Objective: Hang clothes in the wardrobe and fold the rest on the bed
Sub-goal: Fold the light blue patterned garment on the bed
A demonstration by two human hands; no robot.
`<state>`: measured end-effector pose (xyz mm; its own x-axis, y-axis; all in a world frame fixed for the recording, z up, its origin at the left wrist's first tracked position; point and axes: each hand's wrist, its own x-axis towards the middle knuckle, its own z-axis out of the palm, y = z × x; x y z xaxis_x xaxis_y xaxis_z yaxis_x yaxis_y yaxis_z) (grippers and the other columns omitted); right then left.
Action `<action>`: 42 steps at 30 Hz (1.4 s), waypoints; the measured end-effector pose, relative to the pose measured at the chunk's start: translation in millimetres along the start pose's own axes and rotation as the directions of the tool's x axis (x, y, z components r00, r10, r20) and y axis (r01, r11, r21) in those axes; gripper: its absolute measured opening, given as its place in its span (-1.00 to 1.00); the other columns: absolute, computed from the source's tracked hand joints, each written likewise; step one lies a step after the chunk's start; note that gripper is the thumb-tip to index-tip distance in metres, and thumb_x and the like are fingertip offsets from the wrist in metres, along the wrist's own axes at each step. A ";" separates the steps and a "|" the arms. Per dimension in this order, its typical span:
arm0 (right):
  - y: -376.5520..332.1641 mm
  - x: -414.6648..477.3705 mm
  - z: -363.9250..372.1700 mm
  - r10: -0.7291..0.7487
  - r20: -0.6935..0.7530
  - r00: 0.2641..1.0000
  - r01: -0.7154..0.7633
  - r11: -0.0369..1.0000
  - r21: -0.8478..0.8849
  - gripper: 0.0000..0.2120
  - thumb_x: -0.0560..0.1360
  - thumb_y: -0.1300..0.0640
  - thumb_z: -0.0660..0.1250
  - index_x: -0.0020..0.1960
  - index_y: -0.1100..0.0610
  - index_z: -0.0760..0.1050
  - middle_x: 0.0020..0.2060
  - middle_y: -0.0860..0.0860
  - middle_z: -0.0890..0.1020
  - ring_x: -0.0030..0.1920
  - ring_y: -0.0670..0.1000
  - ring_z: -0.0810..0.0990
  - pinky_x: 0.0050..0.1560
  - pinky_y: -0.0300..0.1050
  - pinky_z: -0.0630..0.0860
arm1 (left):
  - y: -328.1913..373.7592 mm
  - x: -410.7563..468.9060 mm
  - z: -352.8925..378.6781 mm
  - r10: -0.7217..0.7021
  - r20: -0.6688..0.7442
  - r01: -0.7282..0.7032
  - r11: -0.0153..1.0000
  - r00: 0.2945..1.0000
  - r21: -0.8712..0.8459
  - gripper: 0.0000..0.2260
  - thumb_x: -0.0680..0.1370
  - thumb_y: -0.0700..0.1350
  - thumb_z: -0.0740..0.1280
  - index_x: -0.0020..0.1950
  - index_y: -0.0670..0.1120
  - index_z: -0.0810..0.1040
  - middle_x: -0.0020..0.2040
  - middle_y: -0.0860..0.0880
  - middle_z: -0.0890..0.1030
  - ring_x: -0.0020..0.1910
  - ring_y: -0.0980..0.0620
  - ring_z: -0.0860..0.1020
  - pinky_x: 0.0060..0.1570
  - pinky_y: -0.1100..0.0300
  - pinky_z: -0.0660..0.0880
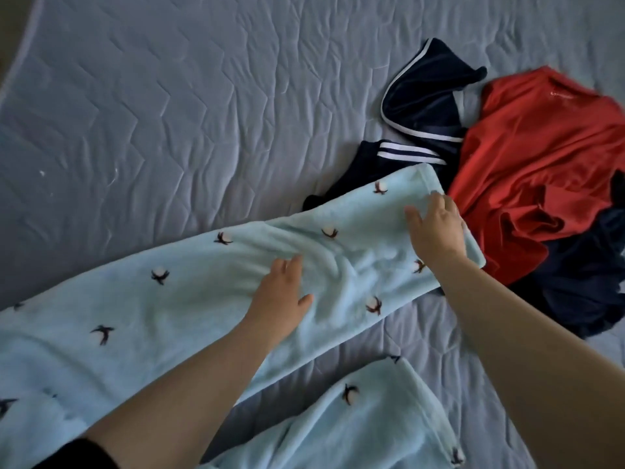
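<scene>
Pale blue fleece trousers [189,299] are spread across the bed [152,106]. We note one leg running up toward the right and the other lower, near the bottom edge. Our left hand [282,296] lies flat on the upper leg at mid-length, fingers [292,265] straight, gripping nothing. Our right hand [436,228] rests on the same leg by its hem, fingers spread, palm down, no hold. The hem overlaps a navy white-striped garment [419,103]; a red shirt [527,147] lies just beside.

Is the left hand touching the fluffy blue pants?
Touching. The head view shows the left hand lying flat on the fluffy blue pants.
</scene>
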<state>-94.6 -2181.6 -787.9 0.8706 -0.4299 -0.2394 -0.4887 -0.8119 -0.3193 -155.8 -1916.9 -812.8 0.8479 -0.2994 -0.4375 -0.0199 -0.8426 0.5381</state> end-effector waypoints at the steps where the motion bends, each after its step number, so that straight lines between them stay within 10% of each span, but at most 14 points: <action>1: 2.7 10.3 0.9 0.030 0.017 0.999 -0.030 0.999 0.013 -0.42 0.59 -0.10 0.15 0.48 0.22 0.16 0.43 0.16 0.29 0.44 0.20 0.23 0.44 0.23 0.13 | 0.1 5.6 4.0 -0.027 0.014 0.027 0.999 1.000 0.030 -0.29 0.54 0.07 0.31 0.54 -0.03 -0.02 0.37 -0.11 0.25 0.16 -0.06 0.49 0.13 0.11 0.48; 7: 20.7 57.5 -6.8 0.156 -0.083 0.984 -0.136 0.969 0.206 -0.65 0.53 -0.10 0.29 -0.01 0.23 0.48 -0.04 0.23 0.60 0.07 0.28 0.55 -0.09 -0.01 0.36 | -3.2 25.1 15.2 -0.069 0.006 0.067 0.983 0.998 0.172 -0.02 0.45 0.23 0.36 0.52 0.10 -0.35 0.31 -0.11 0.25 -0.04 -0.01 0.53 -0.04 0.16 0.52; 11: 33.1 62.0 -16.4 0.160 -0.249 0.955 -0.118 0.977 0.175 -0.64 0.56 -0.08 0.25 0.11 0.23 0.40 -0.01 0.24 0.61 0.01 0.29 0.56 -0.02 0.05 0.41 | 5.2 25.7 19.0 -0.089 0.046 0.077 0.974 0.995 0.214 0.09 0.39 0.27 0.40 0.44 0.15 -0.50 0.37 -0.12 0.20 -0.01 -0.02 0.53 -0.05 0.18 0.48; 15: 28.3 68.6 -18.0 0.185 -0.067 0.980 -0.158 0.943 0.294 -0.57 0.56 -0.13 0.22 0.27 0.16 0.35 0.15 0.18 0.56 0.17 0.26 0.51 0.23 0.21 0.39 | 7.3 32.3 19.3 -0.158 0.011 0.152 0.966 0.987 0.207 0.16 0.34 0.34 0.40 0.43 0.11 -0.53 0.38 -0.11 0.19 0.01 -0.03 0.52 -0.07 0.19 0.48; 22: 45.4 -8.1 -16.5 -0.037 -0.273 0.961 0.093 0.976 0.195 -0.47 0.57 -0.01 0.28 0.46 0.17 0.26 0.39 0.15 0.35 0.40 0.16 0.29 0.40 0.10 0.25 | 3.0 0.3 20.7 -0.059 -0.114 0.068 0.995 0.992 0.076 -0.19 0.46 0.19 0.37 0.52 -0.04 0.00 0.28 -0.07 0.31 0.08 -0.06 0.50 -0.08 0.17 0.48; 27: 67.0 -114.0 0.7 -0.007 -0.059 0.998 0.021 0.970 0.241 -0.61 0.56 0.01 0.30 0.33 0.14 0.39 0.23 0.07 0.45 0.21 0.08 0.46 0.06 -0.06 0.44 | 15.4 -50.1 20.3 0.009 0.026 -0.011 0.997 1.000 0.077 -0.63 0.51 0.05 0.37 0.19 -0.14 0.44 0.06 -0.08 0.46 -0.06 -0.08 0.50 -0.06 0.07 0.45; 34: 92.3 -243.6 26.5 0.171 0.390 0.905 -0.192 0.981 0.015 -0.80 0.51 -0.08 0.29 -0.04 0.05 0.39 -0.16 -0.10 0.44 -0.08 0.03 0.51 -0.14 -0.07 0.39 | 5.7 -133.2 32.6 0.031 0.283 -0.063 0.993 0.959 0.103 -0.65 0.44 0.29 0.29 -0.07 0.01 0.45 -0.09 0.09 0.49 -0.10 0.11 0.47 -0.12 0.27 0.39; 38: 95.3 -264.3 15.3 0.172 0.246 0.954 -0.218 0.960 0.175 -0.70 0.56 -0.03 0.27 -0.26 0.05 0.28 -0.38 -0.05 0.45 -0.34 -0.01 0.46 -0.40 -0.09 0.30 | -12.7 -165.6 37.6 -0.013 0.450 -0.130 0.950 0.893 0.285 -0.37 0.26 0.31 0.40 0.20 0.02 0.37 0.12 0.06 0.41 0.12 0.06 0.42 0.11 0.22 0.39; 42: 87.5 -266.4 -13.4 0.211 0.063 0.975 -0.220 0.910 0.351 -0.69 0.58 -0.03 0.25 -0.28 0.02 0.27 -0.43 -0.04 0.44 -0.41 -0.12 0.42 -0.42 -0.13 0.30 | -18.8 -180.6 30.0 -0.028 0.359 -0.141 0.889 0.933 0.436 -0.68 0.43 -0.12 0.33 0.15 -0.06 0.38 0.15 -0.02 0.40 0.16 -0.04 0.46 0.07 0.18 0.40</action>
<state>-368.5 -2143.5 -739.8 0.7422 -0.5659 -0.3590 -0.6564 -0.5058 -0.5597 -324.4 -1860.4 -765.5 0.6012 -0.4161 -0.6822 -0.3677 -0.9020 0.2261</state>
